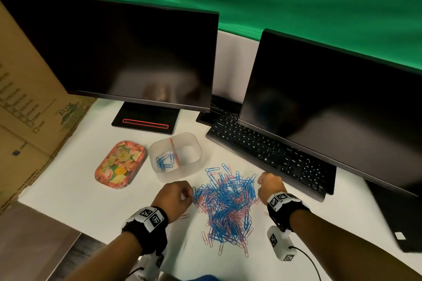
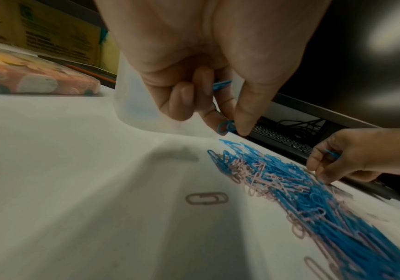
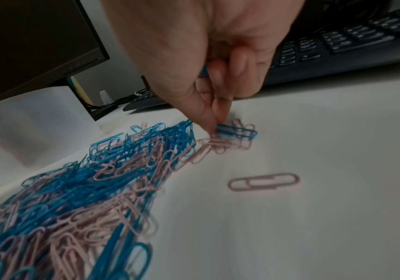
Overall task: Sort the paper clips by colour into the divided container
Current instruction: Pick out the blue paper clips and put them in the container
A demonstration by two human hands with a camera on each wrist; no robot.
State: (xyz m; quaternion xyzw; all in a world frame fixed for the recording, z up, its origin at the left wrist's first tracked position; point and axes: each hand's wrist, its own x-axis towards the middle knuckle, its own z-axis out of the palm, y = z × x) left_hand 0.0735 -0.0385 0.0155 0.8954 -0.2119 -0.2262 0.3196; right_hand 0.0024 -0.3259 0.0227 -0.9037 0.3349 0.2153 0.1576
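A heap of blue and pink paper clips (image 1: pixel 226 203) lies on the white table between my hands. My left hand (image 1: pixel 175 196) hovers at the heap's left edge, pinching a blue clip (image 2: pixel 226 127) between thumb and forefinger, with more blue clips (image 2: pixel 221 85) tucked in the curled fingers. My right hand (image 1: pixel 269 186) is at the heap's right edge, pinching a blue clip (image 3: pixel 237 130) that lies on the pile, and holds another blue clip (image 3: pixel 203 71) in its palm. The clear divided container (image 1: pixel 175 155) stands behind the heap, with several blue clips (image 1: pixel 164 162) in its left compartment.
A floral tin tray (image 1: pixel 121 164) sits left of the container. A black keyboard (image 1: pixel 269 150) and two dark monitors (image 1: pixel 127 52) stand behind. Loose pink clips (image 2: pixel 206 198) lie apart from the heap. Cardboard boxes (image 1: pixel 27 98) line the left side.
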